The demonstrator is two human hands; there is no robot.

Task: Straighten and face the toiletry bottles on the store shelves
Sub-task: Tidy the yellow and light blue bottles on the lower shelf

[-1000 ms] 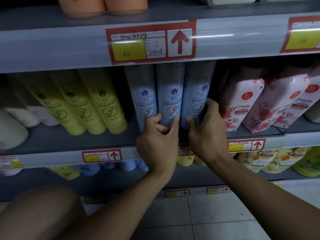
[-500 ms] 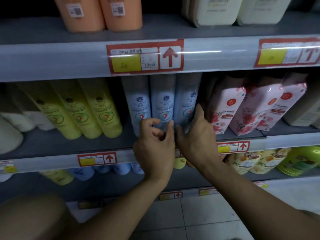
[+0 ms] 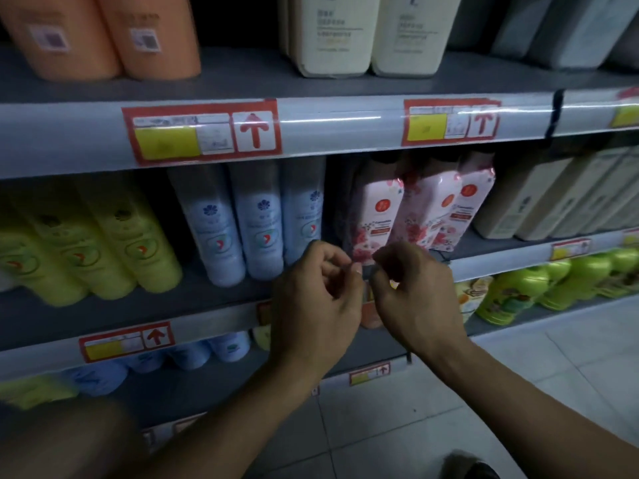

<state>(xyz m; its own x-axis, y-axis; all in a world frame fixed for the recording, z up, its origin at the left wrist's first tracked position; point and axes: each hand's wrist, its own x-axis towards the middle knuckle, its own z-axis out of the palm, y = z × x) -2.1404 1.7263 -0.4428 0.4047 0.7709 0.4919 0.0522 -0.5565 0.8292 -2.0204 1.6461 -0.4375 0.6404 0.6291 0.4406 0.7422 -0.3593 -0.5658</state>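
Three pale blue bottles (image 3: 257, 219) stand side by side on the middle shelf, labels facing out. Right of them lean pink floral bottles (image 3: 377, 216), tilted to the right. My left hand (image 3: 318, 299) and my right hand (image 3: 415, 295) hover close together in front of the shelf edge, below the gap between the blue and pink bottles. On both hands the fingers are loosely curled and nothing is held. The right hand covers the base of the nearest pink bottle.
Yellow-green bottles (image 3: 135, 236) lean on the left of the same shelf, beige bottles (image 3: 525, 202) on its right. Orange bottles (image 3: 152, 36) and cream bottles (image 3: 332, 32) stand on the shelf above. Green bottles (image 3: 518, 288) fill the lower shelf. A tiled floor (image 3: 415, 426) lies below.
Both hands have let go of the blue bottles and drawn back to the right, toward the pink bottles. The view has shifted up and right.
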